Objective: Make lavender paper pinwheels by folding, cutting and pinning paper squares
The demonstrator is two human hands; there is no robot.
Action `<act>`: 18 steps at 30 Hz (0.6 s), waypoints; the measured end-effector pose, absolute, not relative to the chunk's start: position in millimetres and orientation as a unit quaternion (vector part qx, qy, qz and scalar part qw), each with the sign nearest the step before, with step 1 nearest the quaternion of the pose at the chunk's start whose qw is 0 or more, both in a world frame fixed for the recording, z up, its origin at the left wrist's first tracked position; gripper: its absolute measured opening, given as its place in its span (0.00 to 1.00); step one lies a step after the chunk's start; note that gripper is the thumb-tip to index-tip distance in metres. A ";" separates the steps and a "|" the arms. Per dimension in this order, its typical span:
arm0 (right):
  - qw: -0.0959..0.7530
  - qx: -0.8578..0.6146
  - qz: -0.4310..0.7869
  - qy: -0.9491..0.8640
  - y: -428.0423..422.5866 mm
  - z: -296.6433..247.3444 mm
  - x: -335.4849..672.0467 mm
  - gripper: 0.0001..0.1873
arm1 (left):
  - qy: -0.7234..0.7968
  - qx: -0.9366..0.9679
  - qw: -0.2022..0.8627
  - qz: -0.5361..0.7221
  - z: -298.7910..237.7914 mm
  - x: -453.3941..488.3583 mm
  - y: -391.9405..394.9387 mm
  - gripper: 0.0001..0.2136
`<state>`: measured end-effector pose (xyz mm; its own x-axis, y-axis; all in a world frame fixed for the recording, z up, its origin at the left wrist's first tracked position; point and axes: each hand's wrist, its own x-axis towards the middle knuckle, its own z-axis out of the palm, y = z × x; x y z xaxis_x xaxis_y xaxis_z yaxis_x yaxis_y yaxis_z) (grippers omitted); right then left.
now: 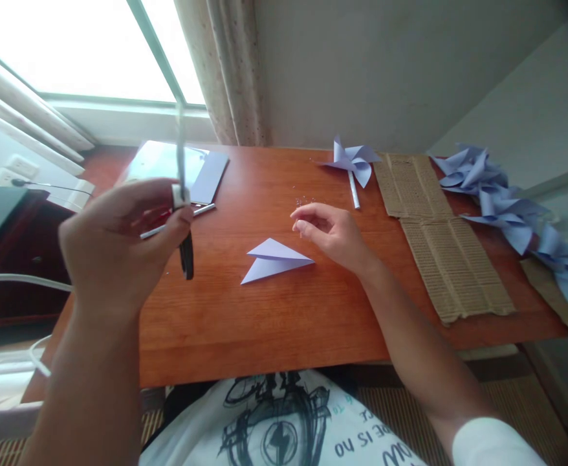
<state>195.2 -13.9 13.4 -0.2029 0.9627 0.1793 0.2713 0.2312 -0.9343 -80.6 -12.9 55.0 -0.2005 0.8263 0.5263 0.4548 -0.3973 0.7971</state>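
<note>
My left hand (123, 239) is raised over the left of the table, its fingers closed round what look like scissors (185, 255), seen edge-on with the thin blade up and the black handle below. Between both hands a folded sheet of pale lilac paper (277, 260) lies on the wood, its narrow point to the right. Beyond that point hovers my right hand (332, 233), with thumb and forefinger brought together. Anything in that pinch is too small to make out. Tiny scattered bits (303, 199) lie just past its fingertips.
A paper pinwheel (352, 160) on a white stick lies at the back. Corrugated cardboard (451, 268) and several more pinwheels (504, 207) occupy the right side. At back left are stacked paper sheets (209, 175) and a white rolled stick (204, 210). A white cable (22, 279) runs at far left.
</note>
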 end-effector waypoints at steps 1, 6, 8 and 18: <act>0.441 -0.451 0.429 -0.647 -16.0 16.1 193.5 0.07 | 0.467 0.595 0.184 0.627 60.4 -73.8 -5.7 0.17; 0.502 -0.376 0.470 -0.621 -22.2 24.8 189.5 0.11 | 0.278 0.527 0.315 0.739 79.9 -32.2 13.8 0.13; 0.532 -0.368 0.452 -0.614 -21.4 26.0 191.7 0.12 | 0.262 0.510 0.407 0.711 80.0 -16.6 12.0 0.12; 0.498 -0.390 0.195 -0.750 -17.7 23.3 199.0 0.18 | 0.281 0.495 0.590 0.572 39.1 11.8 2.9 0.13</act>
<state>199.0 -17.7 23.3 -0.2014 0.7787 0.5942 0.3902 0.6202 -0.6805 11.8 2.9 39.1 0.1862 0.9542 0.2340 -0.3973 -0.1447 0.9062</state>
